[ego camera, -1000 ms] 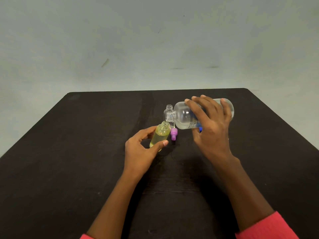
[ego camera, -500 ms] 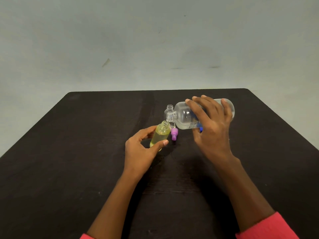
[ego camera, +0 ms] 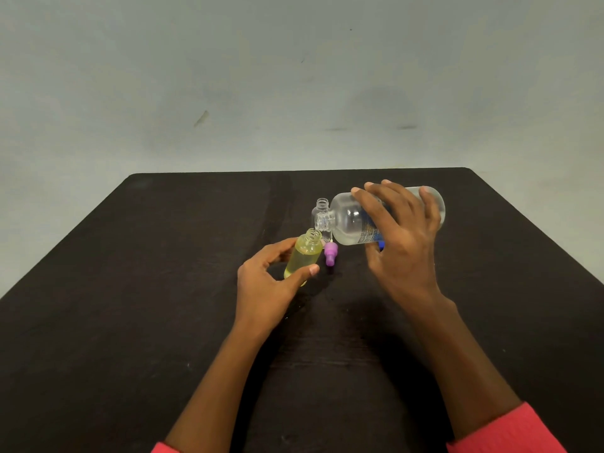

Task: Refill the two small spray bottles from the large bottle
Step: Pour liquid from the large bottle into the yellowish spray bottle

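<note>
The large bottle point(ego camera: 346, 220) of clear plastic lies tipped almost level above the middle of the tabletop point(ego camera: 163, 289), nearer the far edge than the near one, its open neck pointing toward the left edge. The right hand point(ego camera: 402, 243) wraps it from above, fingers curled over the body. Just below its mouth is the open neck of a small bottle point(ego camera: 305, 256) of yellowish liquid, leaning a little toward it. The left hand point(ego camera: 264, 289) pinches this bottle between thumb and fingers. Whether its base touches the tabletop cannot be told. Behind the large bottle's neck a second small bottle point(ego camera: 322, 206), clear and uncapped, stands upright. A purple spray cap point(ego camera: 330, 255) lies just beside the yellowish one. Pink sleeves point(ego camera: 510, 433) show at the near edge.
</note>
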Demonstrator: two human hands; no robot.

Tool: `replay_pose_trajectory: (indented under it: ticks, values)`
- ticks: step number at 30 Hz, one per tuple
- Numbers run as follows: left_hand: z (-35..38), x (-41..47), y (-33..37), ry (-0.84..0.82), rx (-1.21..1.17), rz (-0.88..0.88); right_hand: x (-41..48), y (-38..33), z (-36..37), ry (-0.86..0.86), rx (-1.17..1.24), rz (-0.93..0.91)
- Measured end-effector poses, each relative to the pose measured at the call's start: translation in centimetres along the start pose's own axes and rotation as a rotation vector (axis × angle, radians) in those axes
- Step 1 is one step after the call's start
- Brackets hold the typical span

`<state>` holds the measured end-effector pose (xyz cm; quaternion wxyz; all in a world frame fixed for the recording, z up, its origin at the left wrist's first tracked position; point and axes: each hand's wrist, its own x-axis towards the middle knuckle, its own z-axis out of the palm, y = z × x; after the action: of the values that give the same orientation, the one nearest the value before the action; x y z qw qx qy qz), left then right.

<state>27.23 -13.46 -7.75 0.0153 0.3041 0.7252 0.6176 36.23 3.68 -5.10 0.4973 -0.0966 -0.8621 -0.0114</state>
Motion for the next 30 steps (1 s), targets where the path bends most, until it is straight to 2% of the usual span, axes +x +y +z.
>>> replay_pose_trajectory:
  ticks: [30]
  values:
    - [0.08,-0.09,0.02,-0.005,-0.009,-0.016,-0.04,-0.06,-0.09,-0.016,-0.003,0.001]
